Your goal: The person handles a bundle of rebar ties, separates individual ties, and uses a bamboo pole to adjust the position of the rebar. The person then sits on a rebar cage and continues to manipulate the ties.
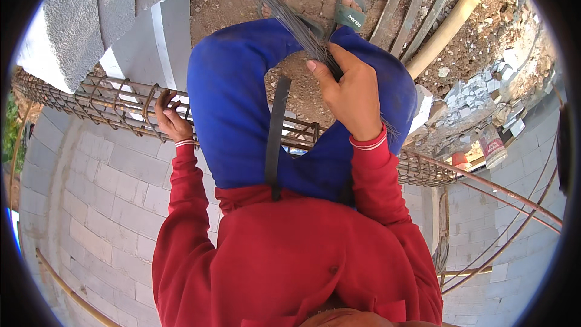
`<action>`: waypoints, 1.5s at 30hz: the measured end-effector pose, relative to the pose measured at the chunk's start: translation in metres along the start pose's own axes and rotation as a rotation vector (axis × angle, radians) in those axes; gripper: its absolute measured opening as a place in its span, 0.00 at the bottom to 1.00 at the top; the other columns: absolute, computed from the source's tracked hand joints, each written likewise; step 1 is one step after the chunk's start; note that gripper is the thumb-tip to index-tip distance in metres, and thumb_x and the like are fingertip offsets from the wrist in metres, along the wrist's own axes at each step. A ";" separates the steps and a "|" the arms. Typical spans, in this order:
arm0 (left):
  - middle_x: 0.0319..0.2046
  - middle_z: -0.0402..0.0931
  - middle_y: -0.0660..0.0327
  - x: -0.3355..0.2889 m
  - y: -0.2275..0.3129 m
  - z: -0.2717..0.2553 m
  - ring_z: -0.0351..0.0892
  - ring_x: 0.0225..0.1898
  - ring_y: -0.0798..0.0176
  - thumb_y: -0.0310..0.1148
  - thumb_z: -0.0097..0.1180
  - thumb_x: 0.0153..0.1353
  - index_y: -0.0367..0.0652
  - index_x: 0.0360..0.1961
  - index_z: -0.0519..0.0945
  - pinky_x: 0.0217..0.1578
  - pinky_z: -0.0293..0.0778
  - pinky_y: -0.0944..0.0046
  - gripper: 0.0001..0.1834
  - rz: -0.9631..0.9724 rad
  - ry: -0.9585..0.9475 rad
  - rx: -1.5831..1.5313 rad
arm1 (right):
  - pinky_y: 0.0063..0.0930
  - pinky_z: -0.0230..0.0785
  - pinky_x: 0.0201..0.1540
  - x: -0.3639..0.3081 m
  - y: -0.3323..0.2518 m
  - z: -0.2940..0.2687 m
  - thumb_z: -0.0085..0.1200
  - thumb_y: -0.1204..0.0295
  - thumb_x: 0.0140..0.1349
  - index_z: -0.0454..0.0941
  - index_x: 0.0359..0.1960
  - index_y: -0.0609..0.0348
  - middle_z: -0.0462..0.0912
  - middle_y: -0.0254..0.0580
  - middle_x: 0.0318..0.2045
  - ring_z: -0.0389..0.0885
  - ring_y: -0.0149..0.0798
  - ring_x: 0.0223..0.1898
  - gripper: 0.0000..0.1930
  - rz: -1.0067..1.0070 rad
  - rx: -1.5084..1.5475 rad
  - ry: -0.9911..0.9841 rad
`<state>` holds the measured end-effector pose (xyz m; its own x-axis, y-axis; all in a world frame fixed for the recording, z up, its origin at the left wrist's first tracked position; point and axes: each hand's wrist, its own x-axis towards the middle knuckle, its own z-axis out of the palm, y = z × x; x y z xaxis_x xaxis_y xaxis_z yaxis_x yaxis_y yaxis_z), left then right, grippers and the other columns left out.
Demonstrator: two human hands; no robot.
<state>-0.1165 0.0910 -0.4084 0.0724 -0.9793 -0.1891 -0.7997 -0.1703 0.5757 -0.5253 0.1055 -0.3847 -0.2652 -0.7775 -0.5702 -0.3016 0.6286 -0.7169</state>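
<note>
My right hand (354, 88) is closed around a bundle of thin dark tie wire (279, 11), held above my right thigh. The wires run up and left past my sandals, and their other ends fan out below my wrist. My left hand (172, 118) is at my left side, its fingers curled at a bar of the long rusty rebar cage (118, 98). The cage passes crosswise beneath my legs, and my thighs hide part of it. A dark strap (277, 133) hangs from my waist between my blue-trousered legs.
Grey panels (130, 30) lean at the upper left. Boards (396, 3) and a bamboo pole (451, 24) lie on dirt at the upper right, near broken block rubble (484, 91). A light block wall (115, 181) stands behind. Bare rods (502, 188) stick out right.
</note>
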 end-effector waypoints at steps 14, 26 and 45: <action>0.50 0.77 0.47 -0.004 -0.014 0.015 0.82 0.49 0.55 0.54 0.37 0.74 0.30 0.56 0.74 0.44 0.79 0.59 0.33 0.168 0.166 -0.222 | 0.43 0.70 0.34 -0.048 -0.014 0.004 0.64 0.65 0.57 0.81 0.45 0.65 0.81 0.58 0.30 0.79 0.59 0.30 0.19 -0.248 -0.241 0.010; 0.38 0.78 0.55 -0.029 0.171 0.018 0.80 0.43 0.59 0.61 0.52 0.65 0.34 0.64 0.66 0.49 0.76 0.57 0.42 0.166 -0.209 -1.374 | 0.36 0.74 0.36 -0.144 -0.071 0.016 0.69 0.69 0.52 0.81 0.47 0.60 0.82 0.48 0.32 0.82 0.50 0.30 0.20 -0.722 -0.188 0.283; 0.26 0.77 0.54 -0.064 0.181 -0.120 0.78 0.28 0.53 0.38 0.71 0.53 0.39 0.37 0.77 0.29 0.72 0.58 0.18 0.854 0.188 0.006 | 0.19 0.69 0.33 -0.221 -0.015 -0.020 0.53 0.70 0.71 0.79 0.49 0.67 0.81 0.36 0.31 0.78 0.27 0.31 0.12 -0.547 0.600 0.339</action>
<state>-0.1945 0.1097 -0.1962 -0.4562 -0.7734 0.4401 -0.6283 0.6302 0.4562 -0.4804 0.2686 -0.2398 -0.5109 -0.8597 -0.0030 0.0405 -0.0205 -0.9990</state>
